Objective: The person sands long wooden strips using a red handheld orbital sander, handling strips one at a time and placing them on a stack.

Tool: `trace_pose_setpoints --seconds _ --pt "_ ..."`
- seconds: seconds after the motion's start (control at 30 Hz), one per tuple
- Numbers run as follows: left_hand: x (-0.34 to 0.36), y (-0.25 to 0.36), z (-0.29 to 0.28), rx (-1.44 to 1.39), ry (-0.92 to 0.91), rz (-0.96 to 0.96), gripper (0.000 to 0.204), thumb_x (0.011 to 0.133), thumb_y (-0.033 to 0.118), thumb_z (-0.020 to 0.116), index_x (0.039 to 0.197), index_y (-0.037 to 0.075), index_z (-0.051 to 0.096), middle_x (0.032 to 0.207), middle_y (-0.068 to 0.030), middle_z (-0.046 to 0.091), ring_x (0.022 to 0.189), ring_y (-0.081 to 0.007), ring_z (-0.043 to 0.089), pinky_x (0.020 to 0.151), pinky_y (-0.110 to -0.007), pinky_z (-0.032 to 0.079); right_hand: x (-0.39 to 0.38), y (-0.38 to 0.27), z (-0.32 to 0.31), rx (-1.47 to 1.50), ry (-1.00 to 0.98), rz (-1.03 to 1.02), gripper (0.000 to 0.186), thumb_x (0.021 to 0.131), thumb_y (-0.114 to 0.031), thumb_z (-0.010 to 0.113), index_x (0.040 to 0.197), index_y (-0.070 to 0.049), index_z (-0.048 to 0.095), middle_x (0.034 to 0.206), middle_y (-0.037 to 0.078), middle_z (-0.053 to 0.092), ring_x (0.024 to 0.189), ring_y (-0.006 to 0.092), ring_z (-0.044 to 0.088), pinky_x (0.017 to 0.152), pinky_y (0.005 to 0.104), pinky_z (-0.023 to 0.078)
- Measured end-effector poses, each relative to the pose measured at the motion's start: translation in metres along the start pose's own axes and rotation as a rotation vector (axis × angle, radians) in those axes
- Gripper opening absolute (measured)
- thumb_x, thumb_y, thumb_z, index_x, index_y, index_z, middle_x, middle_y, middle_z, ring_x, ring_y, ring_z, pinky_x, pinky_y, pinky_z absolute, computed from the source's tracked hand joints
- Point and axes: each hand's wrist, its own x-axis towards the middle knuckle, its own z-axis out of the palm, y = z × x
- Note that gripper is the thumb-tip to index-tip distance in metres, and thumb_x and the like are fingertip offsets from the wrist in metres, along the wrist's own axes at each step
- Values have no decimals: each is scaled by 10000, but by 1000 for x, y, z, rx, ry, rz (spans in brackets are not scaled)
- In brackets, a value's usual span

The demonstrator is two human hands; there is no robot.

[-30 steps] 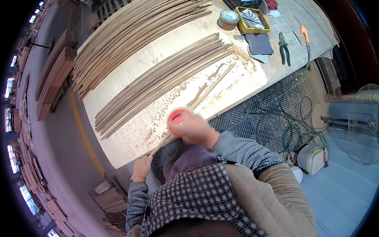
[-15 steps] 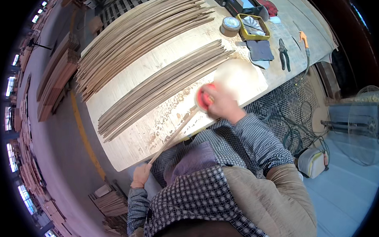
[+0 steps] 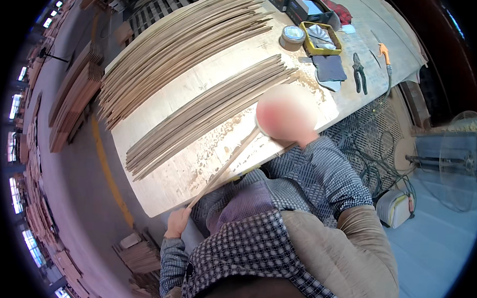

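Observation:
My left hand (image 3: pixel 178 222) is closed round the near end of a thin wooden strip (image 3: pixel 224 167), just off the table's front edge. The strip slants up over the pale board to my right hand (image 3: pixel 297 129). A round blur covers most of that hand; a red patch (image 3: pixel 271 112) shows through it, where the earlier picture has a red round thing in the fingers. The strip's far end is lost in the blur. Beyond it lies a narrow bundle of wooden strips (image 3: pixel 208 108), and behind that a wider bundle (image 3: pixel 184 50).
Farther right on the table are a round tub (image 3: pixel 292 39), a yellow tray (image 3: pixel 334 50), dark square sheets (image 3: pixel 329 68), pliers (image 3: pixel 359 74) and an orange air gun (image 3: pixel 384 52). Wood dust dots the board (image 3: pixel 153 196). A fan (image 3: pixel 456 156) and hoses (image 3: pixel 372 167) are at the right.
My right hand has shifted a little to the right with the red thing, near the strip's far end. My left hand keeps its hold, almost unmoved. The view has shifted slightly.

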Motion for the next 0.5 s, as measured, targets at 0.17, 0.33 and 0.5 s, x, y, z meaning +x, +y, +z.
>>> trace_pose_setpoints --seconds 0.17,0.33,0.5 --pt "11 17 -2 -256 -56 94 444 903 375 462 752 -18 600 750 -223 597 781 -385 578 686 -449 429 15 34 -11 -10 30 77 353 915 -291 480 1204 -94 528 1114 108 578 1027 226 565 865 342 466" --pt "25 12 7 -167 -5 358 245 893 241 469 901 50 622 706 -164 608 768 -327 607 698 -402 464 -2 -26 36 -401 120 -203 340 865 -262 525 1160 -95 548 1029 117 599 954 274 584 827 411 476" --pt "38 7 13 -165 -86 282 220 886 216 458 950 82 620 711 -154 612 752 -318 611 693 -401 470 -38 -148 59 122 -217 -274 485 698 -74 616 1155 -206 522 1025 198 534 899 392 571 753 465 493"
